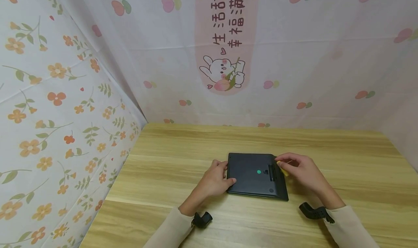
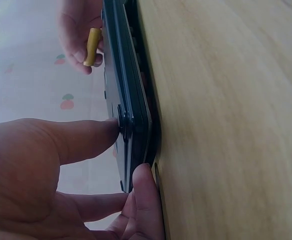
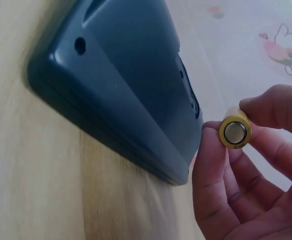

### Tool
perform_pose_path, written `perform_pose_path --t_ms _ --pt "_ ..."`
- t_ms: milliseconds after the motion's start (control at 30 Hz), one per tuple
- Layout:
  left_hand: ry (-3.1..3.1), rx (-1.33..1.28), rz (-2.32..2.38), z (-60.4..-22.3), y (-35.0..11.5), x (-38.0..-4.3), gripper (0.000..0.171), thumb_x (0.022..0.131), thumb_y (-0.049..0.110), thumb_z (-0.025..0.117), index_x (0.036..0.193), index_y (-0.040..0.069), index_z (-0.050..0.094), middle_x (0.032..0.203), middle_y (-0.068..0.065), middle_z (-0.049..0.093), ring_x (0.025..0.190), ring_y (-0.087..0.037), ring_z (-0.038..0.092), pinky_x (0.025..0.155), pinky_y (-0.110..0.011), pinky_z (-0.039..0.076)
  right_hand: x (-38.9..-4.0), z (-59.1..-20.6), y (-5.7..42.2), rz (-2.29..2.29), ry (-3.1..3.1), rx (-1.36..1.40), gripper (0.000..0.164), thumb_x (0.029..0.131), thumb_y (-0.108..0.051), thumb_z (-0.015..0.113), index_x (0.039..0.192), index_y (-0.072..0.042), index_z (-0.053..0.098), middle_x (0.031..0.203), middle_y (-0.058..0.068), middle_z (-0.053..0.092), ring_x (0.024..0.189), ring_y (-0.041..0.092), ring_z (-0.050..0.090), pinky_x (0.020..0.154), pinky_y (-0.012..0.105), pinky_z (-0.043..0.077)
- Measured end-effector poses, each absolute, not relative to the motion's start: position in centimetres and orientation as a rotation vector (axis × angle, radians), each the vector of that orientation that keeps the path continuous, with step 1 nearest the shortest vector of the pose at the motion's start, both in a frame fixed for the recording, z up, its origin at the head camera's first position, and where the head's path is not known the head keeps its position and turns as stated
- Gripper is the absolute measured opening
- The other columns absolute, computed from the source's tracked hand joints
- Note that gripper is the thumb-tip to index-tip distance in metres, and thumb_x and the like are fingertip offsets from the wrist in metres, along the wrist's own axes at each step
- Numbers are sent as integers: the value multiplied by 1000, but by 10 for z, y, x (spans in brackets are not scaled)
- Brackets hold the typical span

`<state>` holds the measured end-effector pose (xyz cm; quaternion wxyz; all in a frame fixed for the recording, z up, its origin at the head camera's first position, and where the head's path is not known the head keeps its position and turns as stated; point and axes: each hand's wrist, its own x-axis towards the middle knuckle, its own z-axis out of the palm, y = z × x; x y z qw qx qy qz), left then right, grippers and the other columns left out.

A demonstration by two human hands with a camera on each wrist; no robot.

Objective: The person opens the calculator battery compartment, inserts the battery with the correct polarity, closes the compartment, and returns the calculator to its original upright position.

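Note:
A black calculator (image 1: 246,182) lies face down on the table, its back turned up and a green round sticker (image 1: 259,172) near the middle. Toward its right side is an open battery slot (image 1: 272,172). My left hand (image 1: 213,181) grips the left edge, thumb on the back and fingers around the side and underneath. Beside the slot, my right hand (image 1: 303,171) pinches a yellow battery (image 3: 234,131) between thumb and fingers. One flat metal end of the battery faces the right wrist camera. In the left wrist view the battery (image 2: 92,47) shows beyond the calculator's back.
The wood-grain table (image 1: 169,143) extends around the calculator on all sides. Behind it hangs a pale curtain (image 1: 156,66) with fruit prints and a rabbit drawing; a floral cloth (image 1: 65,124) hangs on the left. Each wrist wears a black camera strap (image 1: 313,211).

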<state>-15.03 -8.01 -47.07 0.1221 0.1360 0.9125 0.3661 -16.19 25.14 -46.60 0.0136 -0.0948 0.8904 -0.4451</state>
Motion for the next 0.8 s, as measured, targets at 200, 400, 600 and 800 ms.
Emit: perform_pose_path --t_ms 200,400,600,800 --pt "2669 390 1059 -471 -80 -151 74 101 25 81 161 -6 49 131 -11 55 88 -14 53 74 -33 44 -161 -467 249 -1402 2770 -306 20 110 -22 73 124 -10 81 120 9 77 94 21 70 76 29 54" --pt "2664 387 1063 -470 -80 -150 74 102 25 81 161 -6 48 132 -11 55 88 -15 53 73 -33 44 -160 -465 245 -1402 2765 -282 19 108 -22 74 121 -9 80 117 8 78 97 21 72 77 29 56" --pt "2669 385 1049 -471 -80 -151 74 102 26 80 161 -6 48 132 -11 56 90 -15 53 75 -34 45 -159 -464 242 -1444 2730 -253 20 107 -21 76 120 -6 79 113 9 77 95 21 73 75 29 59" --pt "2669 391 1039 -471 -80 -151 73 103 27 79 161 -5 49 132 -11 56 91 -15 53 76 -34 46 -158 -465 239 -1487 2710 -253 21 107 -22 77 120 -5 78 110 9 77 92 20 71 75 29 60"
